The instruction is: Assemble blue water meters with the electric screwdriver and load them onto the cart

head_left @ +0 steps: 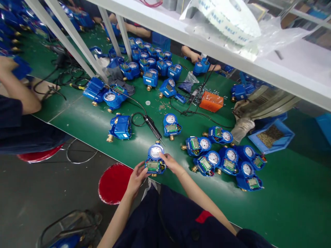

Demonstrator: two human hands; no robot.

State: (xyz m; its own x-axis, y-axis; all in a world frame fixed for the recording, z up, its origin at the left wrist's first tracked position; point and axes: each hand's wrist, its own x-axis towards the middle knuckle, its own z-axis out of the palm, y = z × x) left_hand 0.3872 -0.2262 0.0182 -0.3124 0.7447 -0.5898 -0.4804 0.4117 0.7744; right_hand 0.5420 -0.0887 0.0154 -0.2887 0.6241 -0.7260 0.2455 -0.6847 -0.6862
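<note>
Both of my hands are around a blue water meter [156, 151] at the near edge of the green table, its round dial and green circuit board with a small display facing up. My left hand [136, 177] grips the lower left side, thumb beside the display. On the right, my right hand [171, 163] holds the meter, with fingers at the edge of its dial. Just beyond it lies a black electric screwdriver [153, 128], its bit pointing towards the meter. Another open water meter [171, 126] stands a little farther off.
Several open meters [229, 160] cluster to the right, near a blue bin [287, 132] of small parts. An orange box [211, 101] and loose screws [164, 105] lie farther back. A shelf [207, 32] overhangs the table. Co-workers' hands [194, 57] handle meters across it. A red stool [115, 183] stands left.
</note>
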